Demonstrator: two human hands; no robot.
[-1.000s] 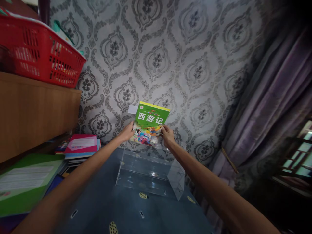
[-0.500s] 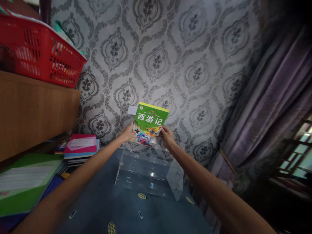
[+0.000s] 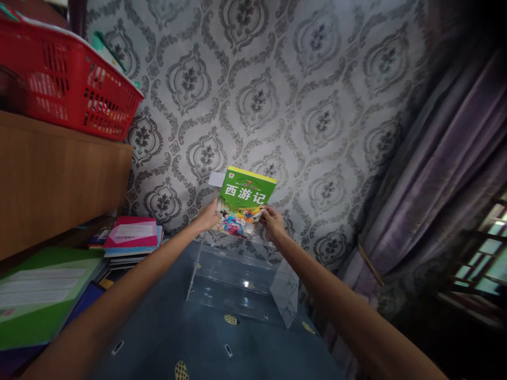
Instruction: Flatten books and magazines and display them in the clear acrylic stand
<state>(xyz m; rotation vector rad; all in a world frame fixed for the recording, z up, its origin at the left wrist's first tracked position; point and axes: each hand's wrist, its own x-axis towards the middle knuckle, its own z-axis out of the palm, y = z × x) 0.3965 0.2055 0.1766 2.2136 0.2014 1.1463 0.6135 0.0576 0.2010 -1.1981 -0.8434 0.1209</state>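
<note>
A green picture book [image 3: 246, 199] with white lettering, a yellow top edge and cartoon figures stands nearly upright at the back of the table. Gripping its left edge is my left hand [image 3: 208, 215], fingers partly hidden behind the cover. On the right edge, my right hand [image 3: 272, 220] pinches the book between thumb and fingers. Below and in front of it stands a clear plastic rack [image 3: 237, 279] with stepped tiers, its right side panel showing as a pale sheet. A small white card [image 3: 216, 179] sticks out behind the book's upper left corner.
At left, a pink book [image 3: 132, 232] tops a stack, with a green folder [image 3: 37, 295] nearer me. A red basket [image 3: 75, 79] sits on a wooden cabinet [image 3: 59, 184]. Patterned wallpaper backs the dark blue tablecloth [image 3: 158, 338]; a purple curtain [image 3: 420, 190] hangs at right.
The view has shifted very slightly. Both hands keep the same hold on the book, which stays in the same place above the rack.
</note>
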